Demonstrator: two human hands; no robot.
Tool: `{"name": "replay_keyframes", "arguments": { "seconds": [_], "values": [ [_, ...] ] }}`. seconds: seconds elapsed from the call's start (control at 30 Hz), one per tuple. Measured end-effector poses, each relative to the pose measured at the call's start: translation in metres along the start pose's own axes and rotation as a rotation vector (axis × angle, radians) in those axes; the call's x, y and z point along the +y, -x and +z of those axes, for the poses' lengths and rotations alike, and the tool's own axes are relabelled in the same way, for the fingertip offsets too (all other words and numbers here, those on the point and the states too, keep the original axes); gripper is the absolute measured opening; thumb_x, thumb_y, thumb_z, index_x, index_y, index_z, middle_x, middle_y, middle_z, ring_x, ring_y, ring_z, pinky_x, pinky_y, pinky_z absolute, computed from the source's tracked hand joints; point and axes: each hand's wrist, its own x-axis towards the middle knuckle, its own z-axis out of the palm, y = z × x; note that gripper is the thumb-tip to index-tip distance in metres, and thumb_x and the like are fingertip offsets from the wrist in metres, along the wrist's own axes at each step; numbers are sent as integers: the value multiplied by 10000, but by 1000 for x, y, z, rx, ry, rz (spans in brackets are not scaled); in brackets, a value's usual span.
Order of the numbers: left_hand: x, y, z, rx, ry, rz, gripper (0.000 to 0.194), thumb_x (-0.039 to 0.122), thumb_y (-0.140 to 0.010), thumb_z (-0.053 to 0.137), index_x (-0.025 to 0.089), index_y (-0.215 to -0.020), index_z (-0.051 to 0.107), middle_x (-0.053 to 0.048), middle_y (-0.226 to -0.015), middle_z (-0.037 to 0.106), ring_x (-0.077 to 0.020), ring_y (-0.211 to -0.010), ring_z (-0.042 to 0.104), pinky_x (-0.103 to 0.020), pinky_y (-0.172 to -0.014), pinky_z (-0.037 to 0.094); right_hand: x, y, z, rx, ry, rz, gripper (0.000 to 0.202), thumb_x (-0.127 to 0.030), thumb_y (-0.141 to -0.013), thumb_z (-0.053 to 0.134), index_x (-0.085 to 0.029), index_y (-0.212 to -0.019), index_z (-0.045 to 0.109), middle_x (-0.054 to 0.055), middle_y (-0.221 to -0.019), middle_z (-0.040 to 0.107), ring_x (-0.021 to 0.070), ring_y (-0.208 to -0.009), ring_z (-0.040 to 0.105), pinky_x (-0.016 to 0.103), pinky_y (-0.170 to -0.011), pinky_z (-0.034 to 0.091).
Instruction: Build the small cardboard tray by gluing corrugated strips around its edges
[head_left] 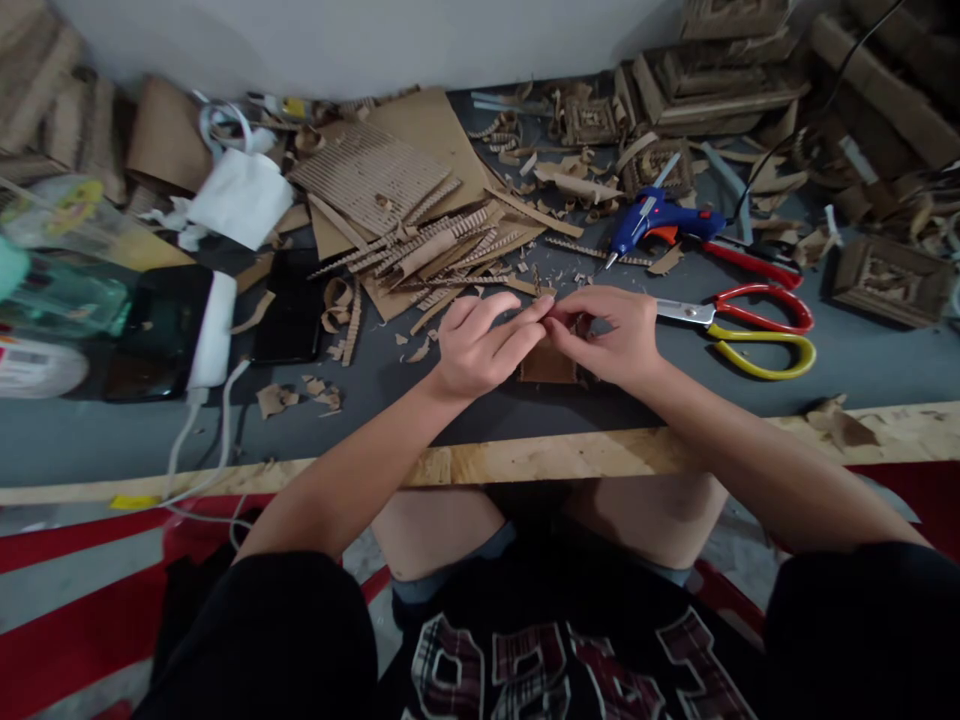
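My left hand [484,345] and my right hand [611,330] meet near the front of the dark table, fingertips pinched together over a small brown cardboard piece [548,366]. Between the fingertips there seems to be a thin strip of cardboard, mostly hidden by the fingers. The cardboard piece lies just below the hands, partly covered by them. Right of my right hand lie scissors [757,320] with one red and one yellow handle. A blue hot glue gun [652,222] rests beyond, its nozzle pointing toward my hands.
Corrugated cardboard sheets and strips [382,180] are heaped behind my hands. Layered cardboard frames [892,280] stand at right and back. A black phone [289,305], white power bank with cable [211,330], paper roll [240,195] and bottles [67,290] are at left. A wooden edge [525,462] runs along the front.
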Motion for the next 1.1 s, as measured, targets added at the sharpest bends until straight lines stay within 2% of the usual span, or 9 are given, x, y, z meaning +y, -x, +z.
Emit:
{"name": "replay_keyframes", "arguments": {
  "seconds": [0.13, 0.6, 0.77, 0.83, 0.9, 1.0, 1.1],
  "values": [
    [1, -5, -2, 16, -47, 44, 186, 120, -917, 695, 220, -763, 669, 65, -879, 806, -132, -801, 674, -316, -671, 403, 1, 0, 0, 15, -1, -12, 131, -246, -900, 665, -181, -808, 732, 12, -703, 730, 87, -563, 594, 209, -534, 479],
    [1, -2, -2, -5, 8, -26, 162, 133, -914, 706, 225, -786, 673, 85, -911, 816, -126, -807, 708, -309, -703, 444, 3, -1, -1, -10, -17, 5, 131, -202, -910, 644, -167, -822, 735, 18, -722, 733, 78, -563, 588, 201, -533, 475],
    [0, 1, -1, -6, 44, -25, 136, 136, -924, 694, 222, -820, 674, 59, -908, 817, -134, -838, 701, -314, -714, 441, 1, -1, -1, -16, -13, 25, 96, -189, -860, 647, -183, -780, 699, -3, -685, 705, 80, -557, 577, 201, -533, 474],
    [-1, 4, 0, -28, 79, -81, 78, 179, -935, 692, 234, -879, 687, 44, -937, 819, -151, -885, 695, -320, -751, 459, 1, -1, -1, -3, -2, 27, 84, -175, -836, 647, -187, -762, 685, -11, -667, 691, 82, -560, 576, 201, -535, 474],
    [-2, 8, 0, -62, 115, -184, 41, 290, -943, 699, 258, -917, 701, 27, -989, 818, -184, -954, 687, -345, -819, 485, 0, -1, -1, 33, 15, 33, 81, -168, -818, 653, -189, -744, 677, -16, -660, 684, 81, -555, 572, 201, -532, 471],
    [-4, 13, 0, -156, 157, -330, 209, 461, -930, 692, 270, -844, 706, 4, -1035, 808, -227, -1039, 667, -405, -927, 502, -1, -1, -1, 121, 60, 47, 75, -152, -799, 657, -190, -736, 674, -20, -664, 679, 77, -541, 562, 201, -519, 461],
    [-3, 12, 0, -222, 198, -403, 287, 526, -924, 668, 263, -818, 711, -11, -1071, 797, -235, -1081, 644, -438, -1003, 500, -2, -1, -1, 156, 86, 21, 86, -158, -810, 649, -203, -741, 675, -26, -651, 675, 87, -546, 572, 210, -518, 464]
  ]
}}
